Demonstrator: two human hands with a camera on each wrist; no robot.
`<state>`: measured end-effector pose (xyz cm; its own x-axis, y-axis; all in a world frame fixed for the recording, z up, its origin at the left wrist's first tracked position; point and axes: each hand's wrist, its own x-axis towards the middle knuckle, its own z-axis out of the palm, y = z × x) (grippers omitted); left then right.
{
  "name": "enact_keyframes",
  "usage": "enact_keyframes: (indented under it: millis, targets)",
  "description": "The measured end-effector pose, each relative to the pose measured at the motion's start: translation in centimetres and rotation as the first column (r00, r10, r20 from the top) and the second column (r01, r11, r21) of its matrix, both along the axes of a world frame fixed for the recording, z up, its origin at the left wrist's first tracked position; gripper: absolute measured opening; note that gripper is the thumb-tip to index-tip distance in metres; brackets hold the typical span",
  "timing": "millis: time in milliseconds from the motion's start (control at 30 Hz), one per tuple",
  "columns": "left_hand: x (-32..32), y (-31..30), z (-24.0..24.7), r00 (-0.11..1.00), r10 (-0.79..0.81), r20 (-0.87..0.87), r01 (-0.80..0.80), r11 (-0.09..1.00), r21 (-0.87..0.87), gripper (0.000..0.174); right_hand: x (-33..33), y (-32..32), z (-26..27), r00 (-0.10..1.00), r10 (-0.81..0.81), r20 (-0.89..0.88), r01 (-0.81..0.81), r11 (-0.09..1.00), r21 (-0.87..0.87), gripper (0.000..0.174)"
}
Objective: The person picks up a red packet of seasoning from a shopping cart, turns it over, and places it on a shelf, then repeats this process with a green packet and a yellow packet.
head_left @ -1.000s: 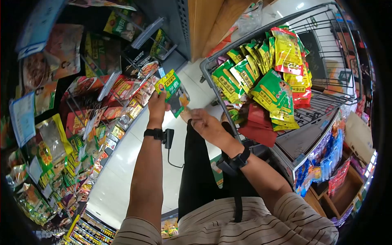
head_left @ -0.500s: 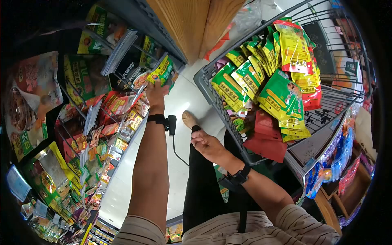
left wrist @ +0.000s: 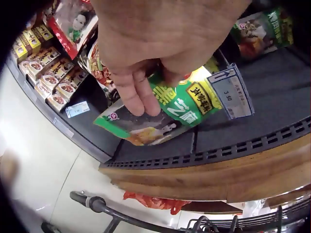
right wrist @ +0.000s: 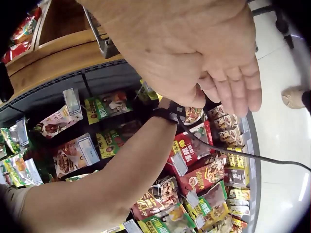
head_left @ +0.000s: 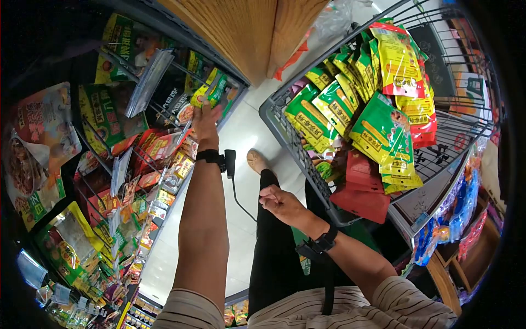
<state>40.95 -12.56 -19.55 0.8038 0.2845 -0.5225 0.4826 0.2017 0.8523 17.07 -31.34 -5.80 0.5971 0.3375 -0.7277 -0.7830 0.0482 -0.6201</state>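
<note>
At the far end of the shelf, my left hand (head_left: pixel 205 126) grips a green and yellow food packet (left wrist: pixel 187 109). In the left wrist view its fingers curl over the packet's front, and the thumb is mostly hidden. A price tag (left wrist: pixel 231 94) on a hook end overlaps the packet's edge. Over the dark trouser leg hangs my right hand (head_left: pixel 287 209), its fingers loosely bent and holding nothing. The right wrist view shows that palm with relaxed fingers (right wrist: pixel 238 90) close together.
Hanging packets (head_left: pixel 107 112) and hook tags fill the shelf at left. A wooden post (head_left: pixel 235 33) rises past the shelf's end. On the right stands a wire shopping cart (head_left: pixel 272 129) heaped with green, yellow and red packets (head_left: pixel 378 134). Pale floor tiles (head_left: pixel 241 142) lie between.
My left hand has carried the packet forward and left, in among the hooks at the shelf's end. The right hand has drawn back, away from the packet. The head view has shifted closer to the post.
</note>
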Motion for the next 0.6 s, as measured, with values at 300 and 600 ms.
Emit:
enact_keyframes:
  millis: [300, 600]
  targets:
    - [0.2, -1.0, 0.7, 0.998, 0.052, 0.038, -0.05, 0.997, -0.062, 0.054, -0.9, 0.1, -0.7, 1.0, -0.014, 0.008, 0.014, 1.0, 0.002, 0.025]
    - [0.9, -1.4, 0.1, 0.994, 0.08, 0.075, -0.065, 0.98, -0.187, 0.055, -0.5, -0.1, 0.2, 0.998, 0.03, -0.057, -0.029, 1.0, 0.011, 0.027]
